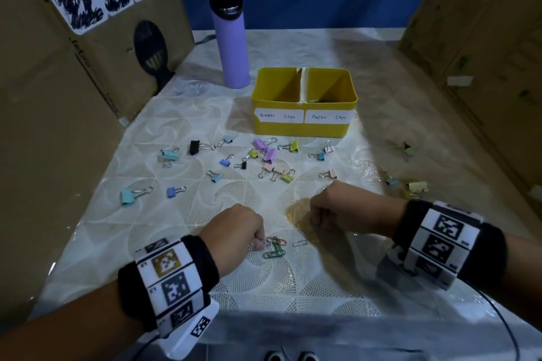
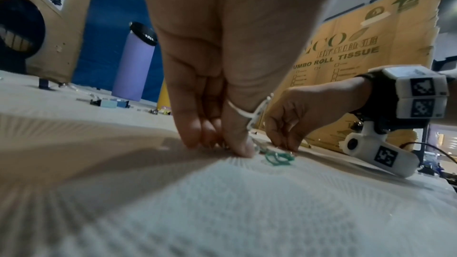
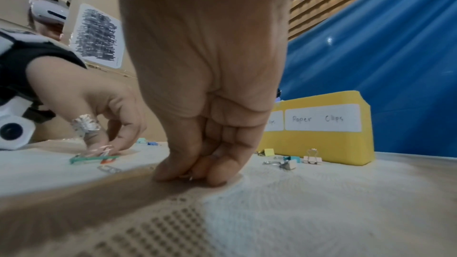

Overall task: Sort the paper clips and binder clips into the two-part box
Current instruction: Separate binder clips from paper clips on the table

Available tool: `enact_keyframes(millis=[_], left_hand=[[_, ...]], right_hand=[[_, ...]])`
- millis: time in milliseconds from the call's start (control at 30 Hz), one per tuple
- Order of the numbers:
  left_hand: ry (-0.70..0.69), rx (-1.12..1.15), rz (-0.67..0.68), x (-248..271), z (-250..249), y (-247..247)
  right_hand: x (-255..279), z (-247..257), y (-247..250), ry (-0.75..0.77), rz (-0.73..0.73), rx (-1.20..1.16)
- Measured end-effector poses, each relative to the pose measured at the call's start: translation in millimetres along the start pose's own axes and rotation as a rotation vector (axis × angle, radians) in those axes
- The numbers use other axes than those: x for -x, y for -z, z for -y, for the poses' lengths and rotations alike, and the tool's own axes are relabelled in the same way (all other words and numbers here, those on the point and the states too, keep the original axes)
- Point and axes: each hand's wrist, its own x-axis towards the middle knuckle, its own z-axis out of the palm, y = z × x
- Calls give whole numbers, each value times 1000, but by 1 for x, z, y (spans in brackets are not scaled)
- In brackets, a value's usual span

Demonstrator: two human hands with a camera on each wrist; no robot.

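Note:
The yellow two-part box (image 1: 305, 129) stands mid-table, labelled "Binder Clips" on the left and "Paper Clips" on the right. A few paper clips (image 1: 318, 100) lie in its right part. Several pastel binder clips (image 1: 269, 154) are scattered in front of it. A small heap of coloured paper clips (image 1: 275, 248) lies near me, with a silver one (image 1: 299, 243) beside it. My left hand (image 1: 258, 243) pinches a clip at the heap's left edge, fingertips (image 2: 237, 148) down on the cloth. My right hand (image 1: 315, 224) is curled with its fingertips (image 3: 217, 179) on the table, pinching a small metal paper clip (image 3: 190, 178).
A purple bottle (image 1: 231, 44) stands left of the box. Cardboard walls rise on the left (image 1: 58, 82) and the right (image 1: 484, 53). More binder clips (image 1: 416, 186) lie at the far right. The patterned cloth (image 1: 293, 296) reaches to the near edge.

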Motion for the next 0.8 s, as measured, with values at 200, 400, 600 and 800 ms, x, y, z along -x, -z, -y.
enact_keyframes(millis=[200, 400, 600, 800], left_hand=[[-7, 53, -37, 2, 7, -2], [27, 187, -58, -3, 13, 7], [-1, 501, -55, -5, 17, 23], [52, 829, 108, -5, 19, 24]], right_hand=[[30, -15, 17, -244, -46, -5], [45, -15, 2, -323, -85, -26], [28, 3, -2, -241, -219, -29], [2, 17, -17, -155, -139, -10]])
